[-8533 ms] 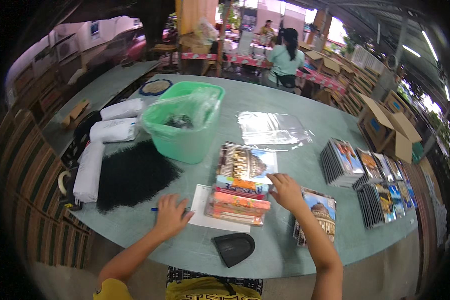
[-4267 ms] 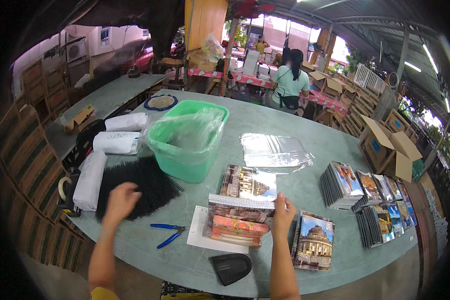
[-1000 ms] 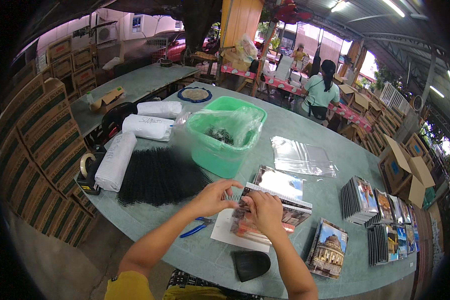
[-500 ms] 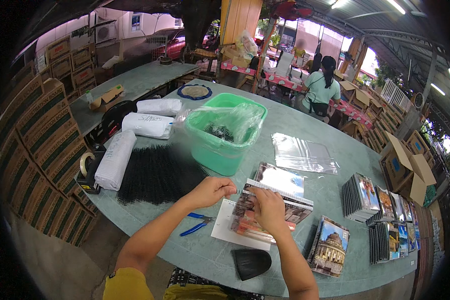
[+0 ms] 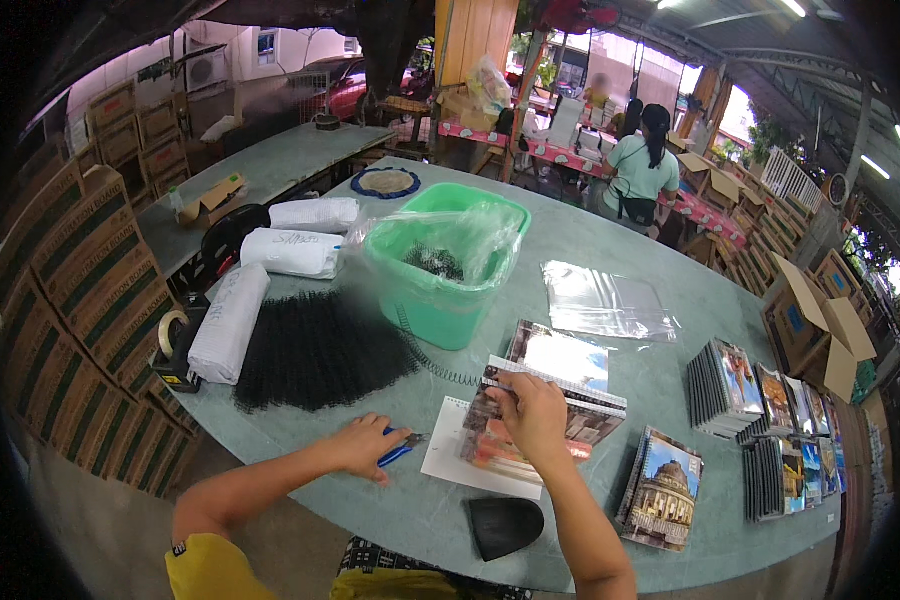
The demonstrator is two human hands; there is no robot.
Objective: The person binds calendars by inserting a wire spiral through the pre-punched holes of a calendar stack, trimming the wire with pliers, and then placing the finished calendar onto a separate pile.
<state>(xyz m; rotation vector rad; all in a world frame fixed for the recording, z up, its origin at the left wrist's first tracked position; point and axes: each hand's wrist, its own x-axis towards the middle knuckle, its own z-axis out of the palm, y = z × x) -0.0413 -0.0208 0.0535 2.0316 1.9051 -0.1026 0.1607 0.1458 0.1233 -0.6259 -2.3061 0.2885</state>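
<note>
My left hand (image 5: 358, 447) is closing around the blue-handled pliers (image 5: 398, 452), which lie on the table; its palm hides part of the handles. My right hand (image 5: 532, 412) pinches the bound edge of a spiral desk calendar (image 5: 590, 424) with a photo cover. From that edge a loose black spiral coil (image 5: 448, 374) trails left toward the green bin. White printed sheets (image 5: 446, 452) lie under the calendar. Behind it rests another spiral calendar (image 5: 560, 358). A black curved object (image 5: 505, 527) sits near the front edge.
A heap of black coils (image 5: 315, 350) spreads left of the green bin (image 5: 440, 320), beside white wrapped rolls (image 5: 228, 325). Clear plastic sleeves (image 5: 610, 302) lie behind. Calendar stacks (image 5: 722, 390) and an open carton (image 5: 815, 320) stand right. A person (image 5: 638, 170) works farther back.
My left hand has left the calendar's bound edge and moved down and left onto the pliers. The coil's loose length now shows. My right hand stays on the calendar.
</note>
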